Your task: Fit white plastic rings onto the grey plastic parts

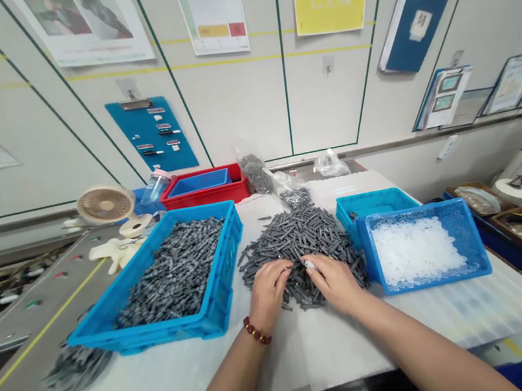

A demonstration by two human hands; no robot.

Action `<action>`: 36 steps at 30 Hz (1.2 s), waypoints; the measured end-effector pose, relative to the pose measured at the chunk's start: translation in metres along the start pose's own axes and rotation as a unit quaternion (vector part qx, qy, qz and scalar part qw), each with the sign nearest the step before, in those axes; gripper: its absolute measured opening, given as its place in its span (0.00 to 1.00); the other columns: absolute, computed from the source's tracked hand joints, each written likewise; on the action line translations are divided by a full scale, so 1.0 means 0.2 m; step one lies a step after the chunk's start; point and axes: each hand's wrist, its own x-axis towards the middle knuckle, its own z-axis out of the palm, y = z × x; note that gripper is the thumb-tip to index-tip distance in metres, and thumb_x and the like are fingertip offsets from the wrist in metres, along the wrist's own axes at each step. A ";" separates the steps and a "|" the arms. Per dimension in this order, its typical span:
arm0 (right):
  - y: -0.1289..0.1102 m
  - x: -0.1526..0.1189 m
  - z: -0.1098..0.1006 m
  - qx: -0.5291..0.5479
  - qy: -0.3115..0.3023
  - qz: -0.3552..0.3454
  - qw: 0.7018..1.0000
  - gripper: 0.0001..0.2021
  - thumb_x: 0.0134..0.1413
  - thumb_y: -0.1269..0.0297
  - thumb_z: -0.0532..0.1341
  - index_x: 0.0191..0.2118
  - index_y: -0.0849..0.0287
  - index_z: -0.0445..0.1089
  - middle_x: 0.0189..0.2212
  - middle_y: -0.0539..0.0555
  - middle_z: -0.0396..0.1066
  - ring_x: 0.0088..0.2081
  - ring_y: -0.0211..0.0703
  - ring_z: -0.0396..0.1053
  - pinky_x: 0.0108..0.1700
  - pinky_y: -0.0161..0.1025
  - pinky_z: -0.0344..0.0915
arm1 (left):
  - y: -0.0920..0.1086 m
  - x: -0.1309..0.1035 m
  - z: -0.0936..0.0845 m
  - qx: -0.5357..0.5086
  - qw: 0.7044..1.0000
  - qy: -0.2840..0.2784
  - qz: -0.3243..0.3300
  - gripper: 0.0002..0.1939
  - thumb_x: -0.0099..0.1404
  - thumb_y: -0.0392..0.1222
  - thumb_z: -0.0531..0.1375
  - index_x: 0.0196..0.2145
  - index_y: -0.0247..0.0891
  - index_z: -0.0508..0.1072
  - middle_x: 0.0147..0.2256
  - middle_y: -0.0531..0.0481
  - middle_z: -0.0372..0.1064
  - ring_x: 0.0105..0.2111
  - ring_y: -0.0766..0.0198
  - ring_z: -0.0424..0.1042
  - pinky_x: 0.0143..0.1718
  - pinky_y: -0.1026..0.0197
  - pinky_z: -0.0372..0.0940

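My left hand (269, 291) is closed in a pinch at the front of a heap of dark grey, stick-shaped plastic parts (305, 228). What its fingertips hold cannot be told apart from the dark parts behind. Close beside it, my right hand (335, 281) pinches a small white piece (309, 264) between thumb and fingers. Both hands meet over the heap, fingertips a short gap apart. To the right, a blue bin (474, 242) holds many small white translucent pieces (416, 250). On the left stands a large blue crate (164, 333) filled with dark parts (169, 274).
A second blue tray (374, 200) sits behind the white-piece bin. At the back are a red bin (207, 197), a bag of dark parts (256, 173) and a small fan (106, 204). Grey gloves (78, 366) lie left of the crate on the white-covered table (171, 382).
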 end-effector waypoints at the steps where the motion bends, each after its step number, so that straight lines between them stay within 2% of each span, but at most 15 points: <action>1: -0.01 0.00 -0.01 -0.007 -0.013 0.004 1.000 0.13 0.60 0.65 0.48 0.44 0.56 0.68 0.40 0.55 0.72 0.41 0.43 0.69 0.42 0.37 0.61 | 0.00 -0.01 -0.01 -0.017 1.000 -0.007 -0.011 0.13 0.68 0.39 0.48 0.40 0.39 0.72 0.37 0.47 0.72 0.39 0.62 0.70 0.43 0.56 0.64; 5: -0.05 -0.01 -0.04 -0.033 -0.062 0.028 0.997 0.11 0.59 0.66 0.48 0.31 0.56 0.67 0.28 0.51 0.70 0.29 0.39 0.65 0.31 0.34 0.54 | 0.03 -0.03 -0.03 -0.056 0.995 -0.015 -0.085 0.14 0.68 0.40 0.46 0.46 0.37 0.67 0.38 0.46 0.72 0.37 0.62 0.71 0.40 0.58 0.66; 7: -0.07 -0.01 -0.06 -0.037 -0.077 0.037 0.996 0.11 0.58 0.67 0.49 0.28 0.57 0.65 0.25 0.49 0.68 0.27 0.37 0.62 0.29 0.33 0.50 | 0.06 -0.03 -0.04 -0.070 0.991 -0.013 -0.115 0.13 0.66 0.40 0.48 0.45 0.35 0.66 0.36 0.46 0.71 0.35 0.62 0.71 0.37 0.58 0.67; 8: -0.08 -0.02 -0.07 -0.038 -0.085 0.042 0.995 0.10 0.57 0.67 0.50 0.27 0.57 0.64 0.24 0.48 0.67 0.26 0.37 0.61 0.28 0.33 0.49 | 0.07 -0.03 -0.05 -0.079 0.990 -0.021 -0.113 0.12 0.66 0.40 0.49 0.43 0.36 0.66 0.35 0.46 0.70 0.35 0.62 0.70 0.37 0.59 0.67; 10: -0.09 -0.03 -0.09 -0.041 -0.101 0.048 0.993 0.09 0.56 0.67 0.51 0.26 0.57 0.63 0.22 0.48 0.66 0.25 0.36 0.60 0.28 0.33 0.47 | 0.10 -0.02 -0.06 -0.106 0.991 -0.045 -0.070 0.09 0.64 0.39 0.51 0.38 0.36 0.69 0.34 0.46 0.70 0.34 0.62 0.70 0.36 0.60 0.66; 12: -0.09 -0.05 -0.11 -0.047 -0.114 0.047 0.991 0.09 0.55 0.67 0.51 0.26 0.57 0.62 0.22 0.47 0.65 0.25 0.36 0.60 0.27 0.33 0.46 | 0.12 -0.02 -0.08 -0.138 0.988 -0.063 -0.019 0.08 0.64 0.39 0.53 0.35 0.37 0.72 0.32 0.47 0.71 0.34 0.63 0.70 0.36 0.61 0.66; 14: -0.07 -0.06 -0.12 -0.058 -0.121 0.042 0.990 0.09 0.56 0.67 0.51 0.26 0.57 0.62 0.22 0.48 0.65 0.25 0.36 0.60 0.28 0.33 0.46 | 0.13 -0.01 -0.09 -0.157 0.985 -0.066 0.005 0.10 0.65 0.38 0.52 0.36 0.37 0.73 0.30 0.47 0.71 0.31 0.64 0.70 0.33 0.62 0.66; 18: -0.04 -0.08 -0.11 -0.085 -0.117 0.037 0.989 0.09 0.56 0.67 0.51 0.27 0.57 0.63 0.23 0.48 0.66 0.26 0.37 0.62 0.28 0.33 0.47 | 0.12 -0.02 -0.09 -0.140 0.987 -0.081 0.004 0.13 0.66 0.37 0.50 0.43 0.37 0.72 0.27 0.49 0.71 0.28 0.66 0.71 0.31 0.64 0.67; 22: -0.03 -0.08 -0.10 -0.111 -0.130 0.026 0.985 0.08 0.56 0.66 0.52 0.28 0.57 0.65 0.23 0.49 0.68 0.26 0.37 0.63 0.29 0.33 0.47 | 0.11 -0.04 -0.07 -0.122 0.987 -0.101 -0.028 0.09 0.66 0.39 0.52 0.38 0.37 0.71 0.27 0.51 0.72 0.25 0.68 0.71 0.28 0.67 0.67; 27: -0.04 -0.08 -0.09 -0.135 -0.158 -0.007 0.978 0.07 0.55 0.65 0.54 0.29 0.58 0.67 0.25 0.51 0.70 0.28 0.39 0.65 0.30 0.34 0.50 | 0.11 -0.05 -0.06 -0.097 0.987 -0.128 0.023 0.10 0.67 0.40 0.51 0.33 0.37 0.71 0.29 0.50 0.74 0.29 0.66 0.73 0.32 0.65 0.67; 36: -0.06 -0.08 -0.10 -0.194 -0.221 -0.017 0.956 0.10 0.58 0.62 0.53 0.33 0.60 0.68 0.29 0.53 0.73 0.31 0.41 0.68 0.33 0.35 0.54 | 0.12 -0.03 -0.10 -0.109 0.968 -0.219 -0.063 0.05 0.63 0.36 0.54 0.35 0.38 0.70 0.29 0.53 0.75 0.29 0.67 0.73 0.32 0.67 0.65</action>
